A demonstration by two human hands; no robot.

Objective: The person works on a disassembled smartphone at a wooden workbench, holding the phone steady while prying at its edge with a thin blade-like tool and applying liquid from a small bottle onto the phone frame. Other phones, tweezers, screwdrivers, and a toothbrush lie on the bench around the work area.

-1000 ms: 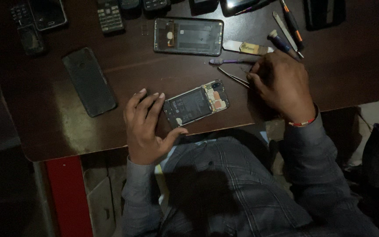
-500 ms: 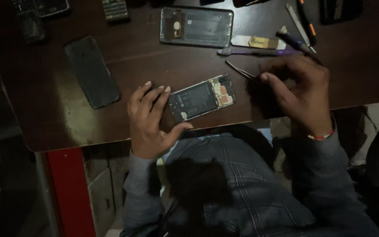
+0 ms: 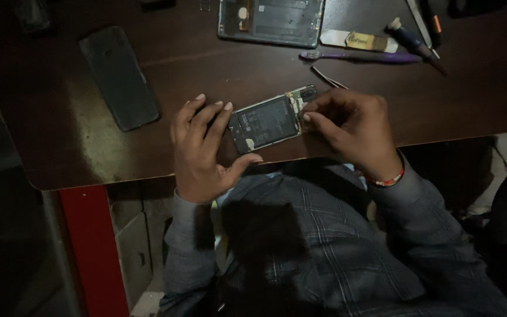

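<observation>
An opened phone (image 3: 265, 123) with its back off lies on the dark wooden table (image 3: 77, 152) near the front edge, battery and circuit board showing. My left hand (image 3: 200, 147) grips its left end, fingers over the far edge and thumb under the near edge. My right hand (image 3: 353, 126) is at the phone's right end, thumb and forefinger pinched on the board area by the camera. Whether a small part sits between those fingertips I cannot tell. A pair of metal tweezers (image 3: 324, 76) lies just beyond my right hand.
A black phone back (image 3: 118, 76) lies at the left. At the far edge are another opened phone shell (image 3: 271, 20), a tan pry card (image 3: 359, 40), a purple toothbrush (image 3: 359, 57) and a screwdriver (image 3: 412, 38). A red table leg (image 3: 92, 246) stands below.
My right hand has moved left from beside the tweezers onto the phone's right end. My left hand keeps its hold. The camera has shifted, so the table sits higher in view.
</observation>
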